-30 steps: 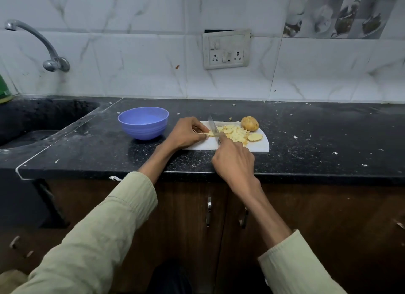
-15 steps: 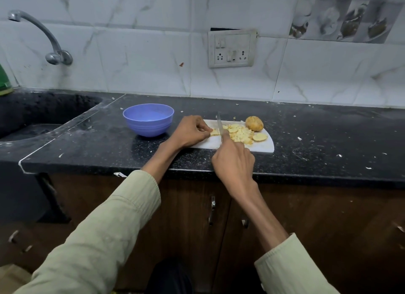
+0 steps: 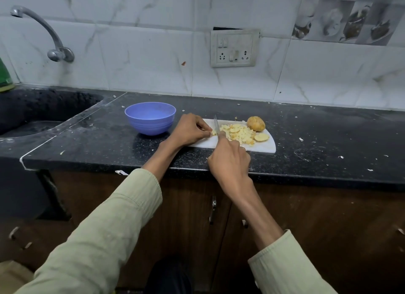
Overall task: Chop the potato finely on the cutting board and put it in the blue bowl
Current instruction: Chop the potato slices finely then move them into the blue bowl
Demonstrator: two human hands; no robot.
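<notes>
On board (image 3: pixel 260 148) — hands (image 3: pixel 191 129) curled, chopping-poised

Chopped potato pile (image 3: pixel 237 134) on white cutting board (image 3: pixel 266 147), empty blue bowl (image 3: pixel 150 117) left

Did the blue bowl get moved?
No. The blue bowl sits in the same spot between the sink and the cutting board; only the camera shifted.
</notes>
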